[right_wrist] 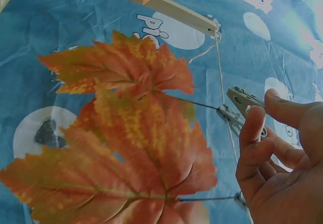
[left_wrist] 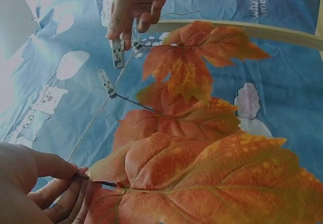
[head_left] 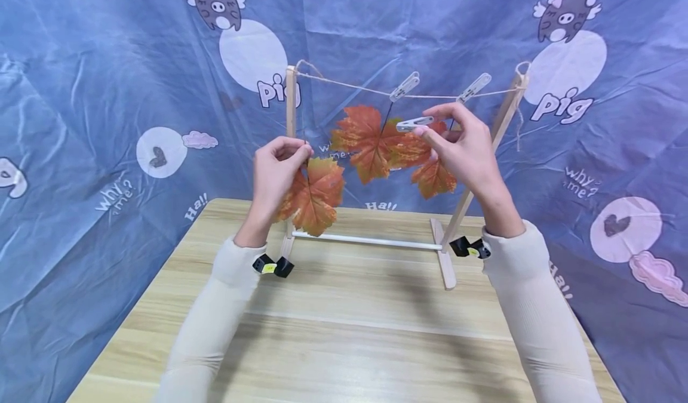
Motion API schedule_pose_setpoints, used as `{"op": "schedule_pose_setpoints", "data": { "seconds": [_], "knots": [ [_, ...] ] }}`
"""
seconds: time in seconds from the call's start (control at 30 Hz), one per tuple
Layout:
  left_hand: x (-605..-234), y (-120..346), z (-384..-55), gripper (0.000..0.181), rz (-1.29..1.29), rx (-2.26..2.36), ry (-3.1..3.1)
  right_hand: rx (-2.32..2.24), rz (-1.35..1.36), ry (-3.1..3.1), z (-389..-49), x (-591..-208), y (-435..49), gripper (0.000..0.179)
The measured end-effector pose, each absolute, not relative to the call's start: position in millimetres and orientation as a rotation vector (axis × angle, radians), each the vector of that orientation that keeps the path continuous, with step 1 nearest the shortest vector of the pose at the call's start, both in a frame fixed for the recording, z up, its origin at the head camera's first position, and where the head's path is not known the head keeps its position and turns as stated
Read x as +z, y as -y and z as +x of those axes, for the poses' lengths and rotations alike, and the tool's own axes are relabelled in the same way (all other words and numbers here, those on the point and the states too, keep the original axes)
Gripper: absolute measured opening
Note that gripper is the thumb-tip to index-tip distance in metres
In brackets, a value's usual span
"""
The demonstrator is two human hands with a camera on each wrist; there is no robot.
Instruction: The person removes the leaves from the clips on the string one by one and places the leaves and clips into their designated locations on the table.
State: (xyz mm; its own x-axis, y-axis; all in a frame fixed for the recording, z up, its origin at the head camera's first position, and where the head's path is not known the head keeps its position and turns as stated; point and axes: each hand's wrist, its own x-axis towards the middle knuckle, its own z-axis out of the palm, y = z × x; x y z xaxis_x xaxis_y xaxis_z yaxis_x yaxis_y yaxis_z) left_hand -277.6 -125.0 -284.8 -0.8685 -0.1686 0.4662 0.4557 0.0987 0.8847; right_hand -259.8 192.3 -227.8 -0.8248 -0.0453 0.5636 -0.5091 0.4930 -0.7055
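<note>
My left hand (head_left: 279, 167) pinches the dark stem of an orange artificial maple leaf (head_left: 317, 197) between thumb and fingers, close to the left post. In my right hand (head_left: 467, 146) a grey clothespin (head_left: 414, 123) is pinched by one end, its other end pointing left. Two more clothespins sit on the string (head_left: 349, 85): one near the middle (head_left: 404, 86) and one farther right (head_left: 475, 87). From the middle clothespin a maple leaf (head_left: 365, 143) hangs by its stem. Another leaf (head_left: 434, 179) hangs on the right, partly behind my right hand in the head view.
A wooden frame has a left post (head_left: 291, 101), a right post (head_left: 505, 116) and a white bottom bar (head_left: 371, 241). It stands on a wood-grain table (head_left: 344, 343). Behind it hangs a blue cloth (head_left: 134, 80) printed with pigs and words.
</note>
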Motion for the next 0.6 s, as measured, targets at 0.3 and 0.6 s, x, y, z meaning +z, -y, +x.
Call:
{"op": "schedule_pose_setpoints", "data": {
  "seconds": [0.3,0.6],
  "knots": [
    [-301,123,-273,0.018,-0.272,-1.908,1.941,1.284,0.403,2.318,-252,-243,-209,0.04],
    [-316,121,-274,0.017,-0.25,-2.069,1.903,1.32,0.417,2.317,-248,-259,-222,0.039]
  ]
}}
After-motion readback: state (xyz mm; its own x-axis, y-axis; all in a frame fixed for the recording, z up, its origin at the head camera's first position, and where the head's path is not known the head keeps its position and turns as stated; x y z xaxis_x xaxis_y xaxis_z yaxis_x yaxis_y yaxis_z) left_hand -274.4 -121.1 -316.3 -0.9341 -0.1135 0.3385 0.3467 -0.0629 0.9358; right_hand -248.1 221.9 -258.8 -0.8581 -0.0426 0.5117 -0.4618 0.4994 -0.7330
